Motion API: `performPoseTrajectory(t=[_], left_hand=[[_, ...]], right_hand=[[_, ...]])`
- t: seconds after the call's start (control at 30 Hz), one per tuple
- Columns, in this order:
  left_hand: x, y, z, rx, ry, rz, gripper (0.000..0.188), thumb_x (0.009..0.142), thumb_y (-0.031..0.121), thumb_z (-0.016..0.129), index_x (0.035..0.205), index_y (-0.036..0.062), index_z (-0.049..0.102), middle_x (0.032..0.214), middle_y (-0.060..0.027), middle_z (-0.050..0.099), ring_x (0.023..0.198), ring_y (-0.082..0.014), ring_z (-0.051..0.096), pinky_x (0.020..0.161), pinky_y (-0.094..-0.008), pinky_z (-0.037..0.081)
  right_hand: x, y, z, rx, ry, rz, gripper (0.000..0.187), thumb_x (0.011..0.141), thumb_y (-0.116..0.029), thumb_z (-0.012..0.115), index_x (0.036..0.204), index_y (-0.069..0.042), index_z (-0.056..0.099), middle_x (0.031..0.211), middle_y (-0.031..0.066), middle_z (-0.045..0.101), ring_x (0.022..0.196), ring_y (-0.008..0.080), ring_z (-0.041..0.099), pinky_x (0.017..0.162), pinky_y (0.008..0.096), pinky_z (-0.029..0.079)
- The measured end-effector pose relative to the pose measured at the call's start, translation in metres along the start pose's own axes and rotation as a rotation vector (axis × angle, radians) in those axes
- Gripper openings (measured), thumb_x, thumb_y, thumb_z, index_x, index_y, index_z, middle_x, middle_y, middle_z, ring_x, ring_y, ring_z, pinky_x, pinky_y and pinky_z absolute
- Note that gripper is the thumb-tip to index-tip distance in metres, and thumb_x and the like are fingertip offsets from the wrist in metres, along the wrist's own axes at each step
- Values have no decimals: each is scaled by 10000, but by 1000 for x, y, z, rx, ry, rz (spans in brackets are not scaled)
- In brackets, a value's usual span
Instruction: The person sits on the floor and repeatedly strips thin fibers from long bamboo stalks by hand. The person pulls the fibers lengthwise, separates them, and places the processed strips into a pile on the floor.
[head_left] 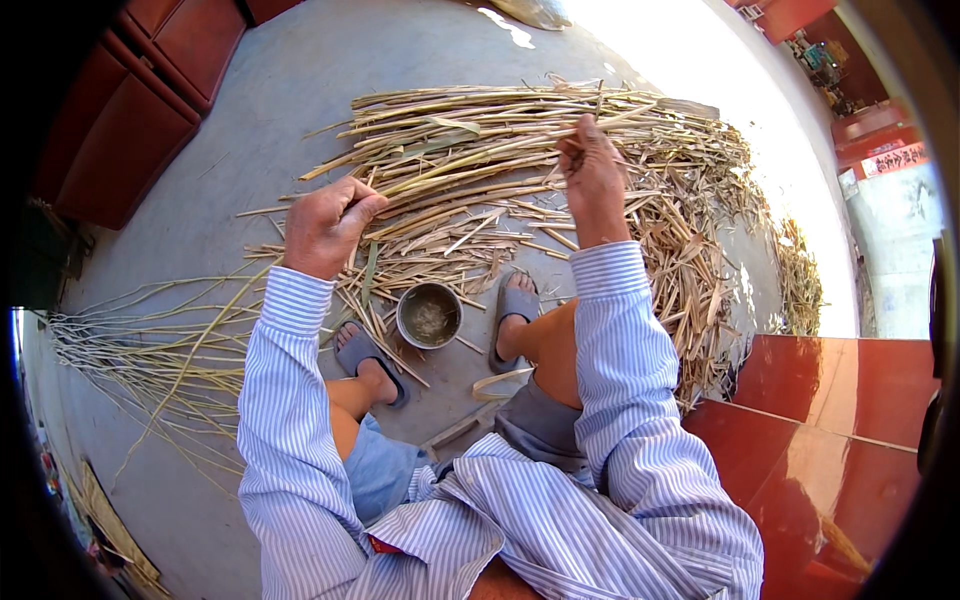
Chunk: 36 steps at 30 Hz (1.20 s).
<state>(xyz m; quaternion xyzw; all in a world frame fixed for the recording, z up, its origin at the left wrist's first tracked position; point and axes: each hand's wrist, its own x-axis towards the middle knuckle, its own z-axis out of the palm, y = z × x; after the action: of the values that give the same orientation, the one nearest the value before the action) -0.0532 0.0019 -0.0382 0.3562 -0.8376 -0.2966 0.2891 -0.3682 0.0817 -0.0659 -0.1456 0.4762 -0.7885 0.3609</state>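
My left hand [328,225] is closed, thumb on top, around one end of a long yellow-green reed stalk [455,166]. The stalk runs rightward above the pile toward my right hand [595,180], which is raised with its fingers pinched at the stalk's far part. A short dark tip sticks up past those fingers. Behind and below both hands lies a wide heap of dry reed stalks [430,105], laid mostly crosswise. Exactly where the held stalk ends at the right fingers is hard to make out against the heap.
A round metal bowl [429,316] of murky liquid stands on the floor between my sandalled feet. Dry leaf scraps [690,270] spread at the right. Thin branches [150,345] fan out at the left. Red-brown furniture [150,110] stands far left, glossy red panels [800,450] lower right.
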Motion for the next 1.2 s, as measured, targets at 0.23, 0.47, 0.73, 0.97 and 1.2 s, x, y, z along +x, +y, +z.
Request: performPoseTrajectory(t=[0.23, 0.47, 0.73, 0.97, 1.2], left_hand=[[-10, -32, -14, 10, 11, -95, 140, 848, 177, 715, 856, 41, 681, 678, -71, 643, 576, -160, 580, 535, -299, 445], [2, -20, 2, 46, 11, -39, 148, 846, 195, 711, 838, 49, 693, 695, -82, 656, 582, -191, 591, 549, -322, 448], [-1, -4, 2, 222, 157, 112, 192, 805, 222, 750, 767, 61, 652, 681, -85, 643, 610, -256, 607, 554, -361, 457], [-2, 3, 11, 483, 326, 451, 196, 791, 256, 746, 753, 89, 650, 700, -69, 615, 649, -279, 601, 561, -389, 457], [0, -12, 3, -33, 100, -119, 270, 841, 284, 744, 758, 46, 646, 615, -27, 617, 523, -132, 526, 493, -295, 397]], right_hand=[[31, -13, -52, 191, 173, 139, 326, 908, -349, 673, 966, -33, 624, 811, 39, 658, 704, 117, 639, 603, 212, 513], [-18, 16, 25, 8, -389, 191, 207, 954, -202, 618, 1098, -53, 630, 997, 75, 706, 874, 136, 681, 686, 238, 544], [-20, 24, 35, -94, -197, 177, 224, 931, -276, 662, 936, -54, 636, 870, 53, 703, 739, 99, 667, 588, 191, 501], [-13, 28, 27, 4, -137, 277, 214, 910, -255, 687, 930, -46, 649, 807, 50, 678, 717, 128, 674, 563, 204, 531], [-20, 15, 30, -60, -297, 100, 181, 937, -185, 646, 1001, -16, 639, 929, 102, 709, 826, 151, 694, 660, 223, 559]])
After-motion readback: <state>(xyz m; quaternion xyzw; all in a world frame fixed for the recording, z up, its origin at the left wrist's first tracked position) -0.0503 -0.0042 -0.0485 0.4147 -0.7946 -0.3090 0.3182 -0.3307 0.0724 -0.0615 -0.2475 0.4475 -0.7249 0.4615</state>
